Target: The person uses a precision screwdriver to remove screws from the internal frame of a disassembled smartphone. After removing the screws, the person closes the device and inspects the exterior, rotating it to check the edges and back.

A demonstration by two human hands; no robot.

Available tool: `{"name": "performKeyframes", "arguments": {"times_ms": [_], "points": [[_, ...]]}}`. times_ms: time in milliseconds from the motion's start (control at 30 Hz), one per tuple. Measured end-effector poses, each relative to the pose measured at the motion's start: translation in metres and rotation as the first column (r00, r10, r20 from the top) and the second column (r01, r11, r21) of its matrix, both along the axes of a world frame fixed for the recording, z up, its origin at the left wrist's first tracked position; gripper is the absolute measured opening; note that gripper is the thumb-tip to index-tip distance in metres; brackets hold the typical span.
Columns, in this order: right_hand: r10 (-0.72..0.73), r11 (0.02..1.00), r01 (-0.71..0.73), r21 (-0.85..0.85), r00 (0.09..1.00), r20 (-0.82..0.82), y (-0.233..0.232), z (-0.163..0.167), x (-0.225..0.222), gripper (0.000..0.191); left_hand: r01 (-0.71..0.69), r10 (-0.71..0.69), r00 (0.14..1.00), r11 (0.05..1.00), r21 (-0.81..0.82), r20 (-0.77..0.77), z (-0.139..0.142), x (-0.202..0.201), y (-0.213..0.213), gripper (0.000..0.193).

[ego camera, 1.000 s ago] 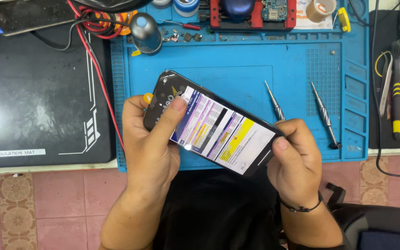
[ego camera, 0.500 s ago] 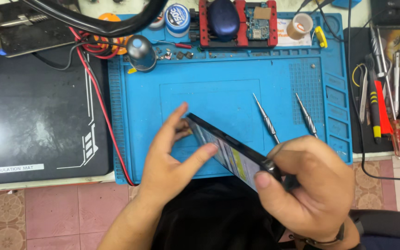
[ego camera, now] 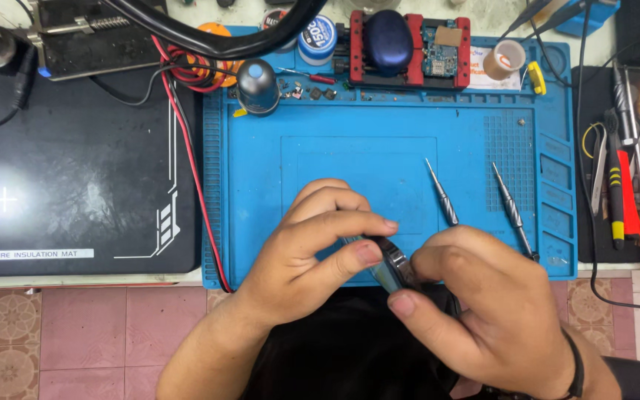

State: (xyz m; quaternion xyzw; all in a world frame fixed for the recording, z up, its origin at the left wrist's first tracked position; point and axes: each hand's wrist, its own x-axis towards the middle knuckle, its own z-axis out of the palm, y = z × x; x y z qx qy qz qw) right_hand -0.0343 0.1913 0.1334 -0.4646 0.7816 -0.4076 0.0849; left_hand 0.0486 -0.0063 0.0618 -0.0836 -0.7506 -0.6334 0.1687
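Left hand and right hand both pinched the phone, held edge-on over the blue mat's near edge; best kept a firm, even grip, clear of two screwdrivers beside.

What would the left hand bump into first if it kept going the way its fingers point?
The left hand points right, across the phone it grips. Just beyond is the right hand, probably the first thing met, though depth is hard to judge.
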Motion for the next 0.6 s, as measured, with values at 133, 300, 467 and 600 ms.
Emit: {"name": "performKeyframes", "arguments": {"times_ms": [133,300,467,600], "points": [[0.049,0.996,-0.043,0.082,0.996,-0.075,0.003,-0.001,-0.005,0.018,0.062,-0.062,0.998,0.997,0.045,0.008,0.002,-0.001,-0.002,0.023],[0.135,0.990,-0.129,0.064,0.986,-0.100,0.000,0.002,-0.012,0.019,0.161,-0.167,0.986,0.976,0.148,0.031,0.009,-0.003,-0.001,0.019],[0.151,0.987,-0.143,0.067,0.979,-0.138,-0.003,0.006,-0.013,0.018,0.143,-0.152,0.987,0.976,0.162,0.049,0.011,-0.005,0.003,0.017],[0.146,0.988,-0.135,0.075,0.975,-0.168,-0.003,0.006,-0.013,0.017,0.121,-0.131,0.989,0.982,0.145,0.062,0.011,-0.004,0.004,0.016]]}}
